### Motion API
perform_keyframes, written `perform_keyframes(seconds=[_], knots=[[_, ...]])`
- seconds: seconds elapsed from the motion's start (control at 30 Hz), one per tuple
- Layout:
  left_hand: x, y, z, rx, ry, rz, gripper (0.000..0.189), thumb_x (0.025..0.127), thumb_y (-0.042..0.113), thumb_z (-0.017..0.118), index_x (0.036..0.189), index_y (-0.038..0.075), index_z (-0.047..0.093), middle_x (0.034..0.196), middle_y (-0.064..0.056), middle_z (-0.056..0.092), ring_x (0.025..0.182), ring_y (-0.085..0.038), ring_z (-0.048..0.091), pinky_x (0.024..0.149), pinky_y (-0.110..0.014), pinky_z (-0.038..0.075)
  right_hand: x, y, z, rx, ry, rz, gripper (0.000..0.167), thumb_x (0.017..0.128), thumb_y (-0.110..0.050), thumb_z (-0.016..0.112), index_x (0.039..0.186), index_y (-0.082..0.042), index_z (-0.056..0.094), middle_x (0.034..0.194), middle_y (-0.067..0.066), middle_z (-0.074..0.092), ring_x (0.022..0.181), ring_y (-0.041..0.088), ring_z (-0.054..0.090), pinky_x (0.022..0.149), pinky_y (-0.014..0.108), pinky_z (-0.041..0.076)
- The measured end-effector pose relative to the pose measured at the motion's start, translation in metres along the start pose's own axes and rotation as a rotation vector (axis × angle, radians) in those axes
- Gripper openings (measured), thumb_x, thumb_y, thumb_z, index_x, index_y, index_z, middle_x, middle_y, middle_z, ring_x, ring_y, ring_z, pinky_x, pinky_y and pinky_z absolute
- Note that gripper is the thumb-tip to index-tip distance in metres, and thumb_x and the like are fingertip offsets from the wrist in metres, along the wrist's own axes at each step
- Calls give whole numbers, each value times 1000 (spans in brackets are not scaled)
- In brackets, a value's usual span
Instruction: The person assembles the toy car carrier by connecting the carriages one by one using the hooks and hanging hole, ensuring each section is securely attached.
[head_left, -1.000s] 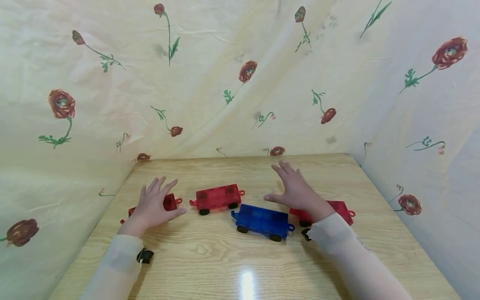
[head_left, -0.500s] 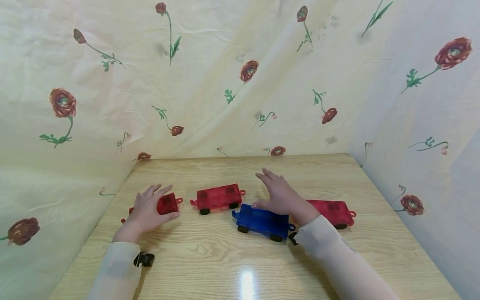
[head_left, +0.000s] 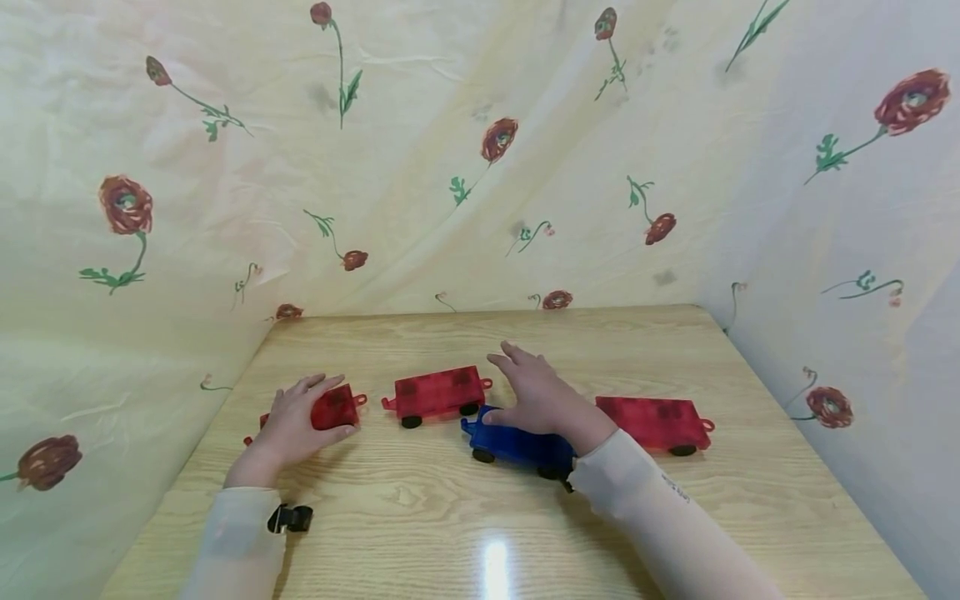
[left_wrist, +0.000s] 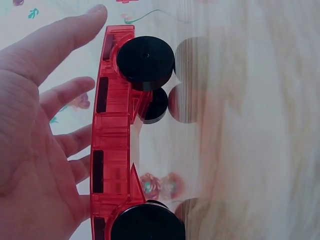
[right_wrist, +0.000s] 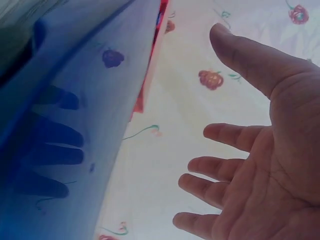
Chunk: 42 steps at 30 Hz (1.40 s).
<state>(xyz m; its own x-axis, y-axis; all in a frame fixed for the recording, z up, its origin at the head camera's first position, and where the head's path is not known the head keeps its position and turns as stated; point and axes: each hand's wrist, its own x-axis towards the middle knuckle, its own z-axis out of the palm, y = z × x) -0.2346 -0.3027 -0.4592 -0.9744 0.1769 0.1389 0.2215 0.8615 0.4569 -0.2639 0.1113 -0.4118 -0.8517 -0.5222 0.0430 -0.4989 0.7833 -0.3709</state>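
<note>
Blue car point(head_left: 517, 447) on the surface point(head_left: 420, 521); right hand point(head_left: 542, 397) spread over it. Slightly farther, leftmost red car point(head_left: 337, 407), left hand point(head_left: 291, 425) spread over it. Contact unclear. Both judged light, stiff, slick: grip long sides point(left_wrist: 114, 135), clear of wheels point(left_wrist: 145, 60).

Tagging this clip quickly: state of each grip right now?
Left grip: open by the leftmost red wagon; contact can't be told.
Right grip: open by the blue wagon, holding nothing.
</note>
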Motion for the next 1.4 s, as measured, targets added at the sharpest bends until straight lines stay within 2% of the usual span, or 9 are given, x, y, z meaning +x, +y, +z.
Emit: perform_keyframes(seconds=[0.27, 0.53, 0.77, 0.9, 1.1, 1.27, 1.4], knots=[[-1, -1, -3, -16, -24, -1, 82, 88, 37, 87, 156, 14, 49, 157, -29, 38, 141, -61, 32, 117, -78, 8, 1, -13, -10, -16, -49, -34, 96, 89, -51, 82, 162, -10, 38, 171, 19, 23, 155, 39, 26, 122, 66, 16], [0, -4, -1, -18, -37, -12, 79, 88, 37, 87, 155, 17, 51, 155, -28, 41, 140, -59, 35, 113, -80, 15, 12, -28, -19, -32, -117, -76, 89, 90, -45, 83, 160, -10, 42, 169, 19, 27, 154, 36, 30, 123, 63, 19], [-2, -3, -2, -21, -36, -17, 79, 88, 35, 87, 155, 17, 51, 154, -26, 43, 140, -58, 36, 112, -81, 18, 28, -40, -18, -78, -165, -124, 86, 88, -41, 86, 156, -5, 47, 163, 23, 37, 150, 42, 36, 121, 61, 27], [-2, -3, -2, -36, -33, -23, 80, 88, 33, 87, 156, 15, 49, 153, -25, 44, 141, -58, 35, 113, -80, 16, 40, -37, -12, -109, -200, -105, 85, 89, -43, 85, 156, -7, 48, 162, 20, 40, 147, 41, 41, 120, 55, 33], [-4, -4, -2, -49, -21, -73, 87, 87, 34, 89, 159, 17, 44, 151, -22, 47, 142, -60, 31, 107, -83, 24, 53, -28, -5, -70, -253, -82, 84, 89, -43, 85, 156, -10, 47, 159, 15, 44, 141, 35, 47, 116, 49, 40], [-5, -7, -1, -60, -15, -75, 88, 85, 32, 90, 159, 16, 45, 149, -22, 48, 140, -53, 38, 114, -78, 17, 63, -20, -3, -58, -271, -73, 80, 90, -38, 85, 155, -8, 48, 153, 12, 51, 136, 30, 51, 114, 46, 43], [-6, -10, -1, -69, -4, -57, 85, 85, 32, 90, 156, 13, 47, 148, -24, 49, 138, -52, 41, 118, -75, 14, 69, -15, -3, -71, -282, -36, 79, 92, -36, 83, 156, -7, 47, 155, 13, 50, 141, 32, 49, 116, 47, 41]])
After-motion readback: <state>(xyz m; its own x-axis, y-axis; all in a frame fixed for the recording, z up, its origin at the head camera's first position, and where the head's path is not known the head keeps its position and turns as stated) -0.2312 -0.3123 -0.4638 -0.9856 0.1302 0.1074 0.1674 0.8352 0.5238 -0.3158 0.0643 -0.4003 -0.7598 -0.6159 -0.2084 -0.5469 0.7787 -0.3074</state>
